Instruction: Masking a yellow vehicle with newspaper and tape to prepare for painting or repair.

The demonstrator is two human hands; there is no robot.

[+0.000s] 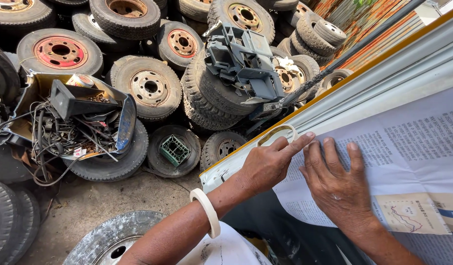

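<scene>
My left hand (265, 164) grips a roll of beige masking tape (277, 133) against the white vehicle panel (383, 73). Its index finger stretches out along the top edge of a sheet of newspaper (413, 142). My right hand (334, 184) lies flat on that sheet with its fingers spread, right beside the left hand. A second tape roll (207, 211) sits on my left wrist like a bracelet. The newspaper covers the panel's lower part, below an orange trim strip (334, 88).
Piles of old tyres (150, 88) with rusty rims fill the ground at the left and back. A battered tub of wires and scrap (74, 122) rests on one tyre, a grey plastic part (243, 61) on another. A green crate (175, 149) lies in a tyre.
</scene>
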